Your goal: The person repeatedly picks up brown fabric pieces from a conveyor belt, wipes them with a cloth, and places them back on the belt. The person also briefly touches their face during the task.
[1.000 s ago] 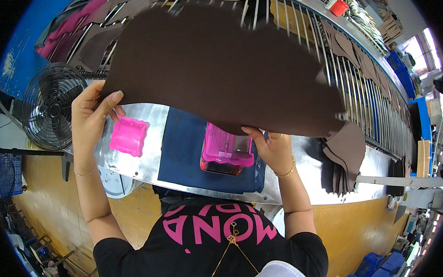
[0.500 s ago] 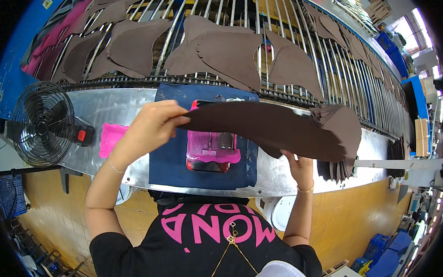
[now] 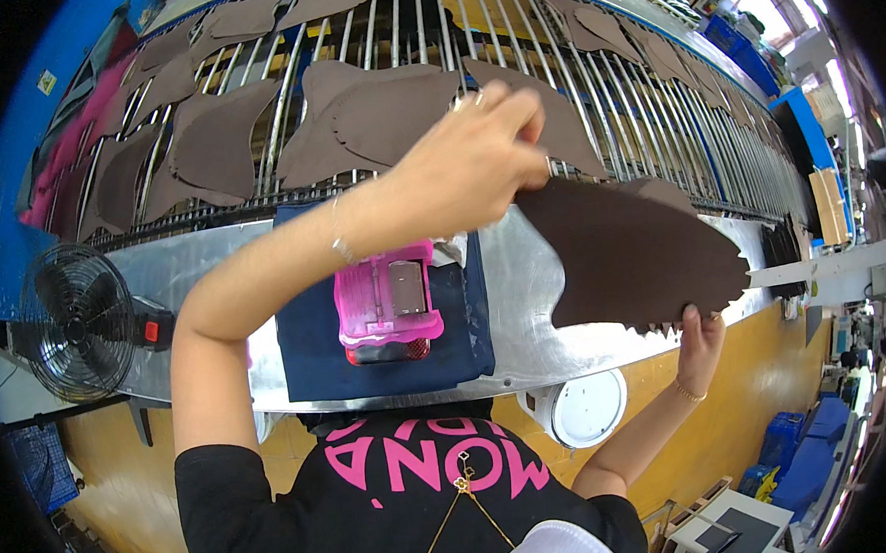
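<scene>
A dark brown cut piece of sheet material, with a notched edge, is held between my hands above the metal table to the right. My left hand reaches across, closed at the piece's upper left corner, its fingers slightly blurred. At the lower right edge, my right hand pinches the piece between thumb and fingers. More brown material shows just behind its upper edge; I cannot tell how many layers there are. Beyond my left hand, similar brown pieces lie overlapping on a rack of metal bars.
A pink plastic holder sits on a dark blue mat on the metal table. A black fan stands at the left. A white round-topped bucket or stool is below the table edge. Dark pieces hang at the far right.
My left hand has swung right and away from me, over the rack edge. My right hand has moved right. The brown piece has shifted right and now shows its broad face.
</scene>
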`<action>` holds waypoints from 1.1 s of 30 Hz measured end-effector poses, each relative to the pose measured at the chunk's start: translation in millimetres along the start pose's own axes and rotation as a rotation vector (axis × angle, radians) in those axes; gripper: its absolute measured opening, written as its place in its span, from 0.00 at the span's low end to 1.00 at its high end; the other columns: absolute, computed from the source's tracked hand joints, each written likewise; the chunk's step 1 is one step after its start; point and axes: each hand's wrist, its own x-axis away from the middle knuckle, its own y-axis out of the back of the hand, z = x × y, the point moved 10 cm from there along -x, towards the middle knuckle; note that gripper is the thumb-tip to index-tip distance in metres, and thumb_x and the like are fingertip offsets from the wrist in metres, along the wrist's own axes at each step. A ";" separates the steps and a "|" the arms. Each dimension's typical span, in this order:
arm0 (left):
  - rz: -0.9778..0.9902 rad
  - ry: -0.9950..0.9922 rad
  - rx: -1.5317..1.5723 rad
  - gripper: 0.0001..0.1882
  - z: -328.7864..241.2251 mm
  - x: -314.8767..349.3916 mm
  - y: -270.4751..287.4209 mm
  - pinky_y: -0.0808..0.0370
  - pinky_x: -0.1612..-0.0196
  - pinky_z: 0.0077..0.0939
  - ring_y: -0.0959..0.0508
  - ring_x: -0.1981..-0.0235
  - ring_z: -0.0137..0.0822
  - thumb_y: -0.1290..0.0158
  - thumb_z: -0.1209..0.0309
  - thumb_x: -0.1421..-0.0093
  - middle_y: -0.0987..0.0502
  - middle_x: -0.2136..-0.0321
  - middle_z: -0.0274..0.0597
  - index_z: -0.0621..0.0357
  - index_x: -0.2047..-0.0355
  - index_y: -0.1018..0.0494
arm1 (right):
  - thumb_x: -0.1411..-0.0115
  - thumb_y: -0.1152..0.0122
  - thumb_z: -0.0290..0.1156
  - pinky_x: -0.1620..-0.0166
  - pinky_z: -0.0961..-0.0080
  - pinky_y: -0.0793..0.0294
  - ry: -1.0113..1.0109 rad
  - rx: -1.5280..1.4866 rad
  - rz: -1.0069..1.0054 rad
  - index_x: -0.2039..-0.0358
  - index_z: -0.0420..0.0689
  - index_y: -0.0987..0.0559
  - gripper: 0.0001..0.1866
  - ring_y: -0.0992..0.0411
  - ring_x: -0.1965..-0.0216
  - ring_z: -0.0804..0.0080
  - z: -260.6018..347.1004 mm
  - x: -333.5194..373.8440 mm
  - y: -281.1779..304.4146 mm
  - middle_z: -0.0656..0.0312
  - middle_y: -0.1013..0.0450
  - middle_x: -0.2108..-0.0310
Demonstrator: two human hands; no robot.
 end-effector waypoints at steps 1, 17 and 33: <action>-0.042 -0.046 -0.075 0.04 1.6 -17.5 7.9 0.33 0.56 0.34 0.32 0.61 0.43 0.46 0.78 0.53 0.34 0.66 0.43 0.58 0.76 0.24 | 0.38 0.41 0.31 0.74 0.82 0.35 -0.047 0.026 0.042 0.71 0.37 0.25 0.10 0.35 0.80 0.80 4.4 -9.9 -6.4 0.65 0.28 0.79; -0.198 0.393 -0.155 0.26 74.7 40.1 123.3 0.37 0.44 0.35 0.33 0.47 0.47 0.42 0.63 0.44 0.36 0.50 0.48 0.49 0.45 0.32 | 0.34 0.59 0.21 0.53 0.62 0.19 -0.295 -1.379 -0.219 0.51 0.39 0.35 0.12 0.25 0.55 0.51 -141.3 -168.0 -295.9 0.50 0.29 0.57; -0.276 0.910 0.044 0.26 110.3 229.9 164.1 0.30 0.59 0.20 0.31 0.57 0.27 0.45 0.72 0.41 0.37 0.48 0.36 0.54 0.42 0.36 | 0.30 0.63 0.36 0.49 0.61 0.22 -0.656 -1.529 -0.304 0.51 0.27 0.37 0.21 0.28 0.52 0.50 -197.7 -182.8 -398.3 0.39 0.31 0.54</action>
